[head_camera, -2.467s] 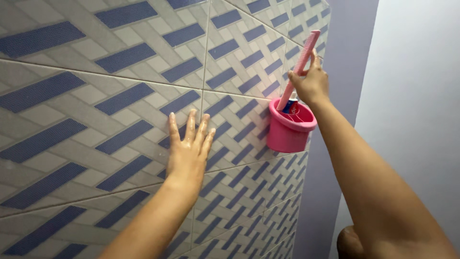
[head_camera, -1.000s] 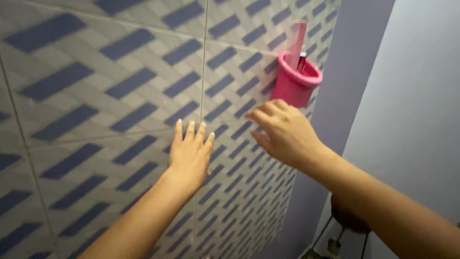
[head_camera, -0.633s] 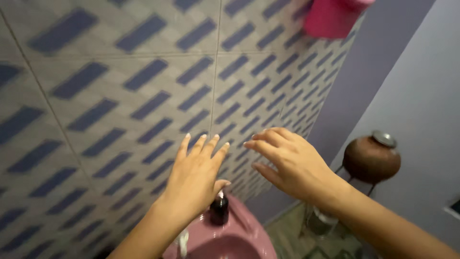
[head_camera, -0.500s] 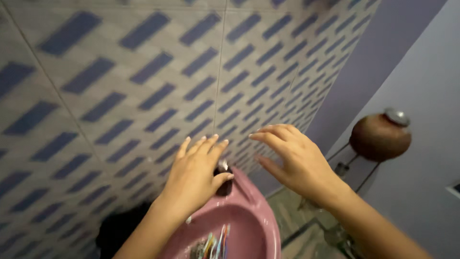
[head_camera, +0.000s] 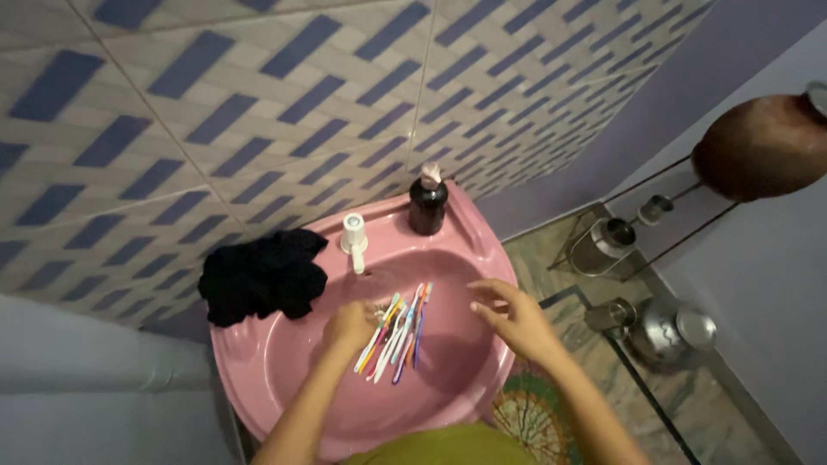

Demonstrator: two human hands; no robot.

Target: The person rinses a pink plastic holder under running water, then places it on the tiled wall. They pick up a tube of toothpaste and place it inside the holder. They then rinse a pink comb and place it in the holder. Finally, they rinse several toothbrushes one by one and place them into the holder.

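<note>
Pink plastic or ceramic, the sink (head_camera: 284, 392) is a rounded basin fixed under a wall of grey and blue patterned tiles (head_camera: 258, 95), and in its bowl lies a loose bundle of toothbrushes (head_camera: 394, 331) in mixed colours. They lie roughly parallel, long axes running from the near left of the bowl up toward the far right, heads pointing toward the back rim where the tap sits. The left hand (head_camera: 351, 325) is right at the bundle's left side, fingers curled down onto the nearest brushes; it looks to be touching or gathering them, though I cannot tell whether it has actually closed on any. The right hand (head_camera: 508, 312) hovers over the right side of the bowl, fingers spread and loose, holding nothing, a little apart from the brushes, which lie to its left. So the left hand is plainly the nearer one.

On the back rim stand a white tap (head_camera: 354, 241) near the middle and a dark pump bottle (head_camera: 427, 202) toward the right corner. A black cloth (head_camera: 263, 275) is heaped on the left rim, partly spilling toward the wall.

The left hand's fingertips are hidden among the brush handles, and the drain is not to be made out. To the right, on the floor, metal pots (head_camera: 663, 331) and a brown clay pot (head_camera: 762, 146) on a wire stand are cut off at the picture's edge. The near rim of the sink is covered by something olive green (head_camera: 439, 448) at the bottom edge
</note>
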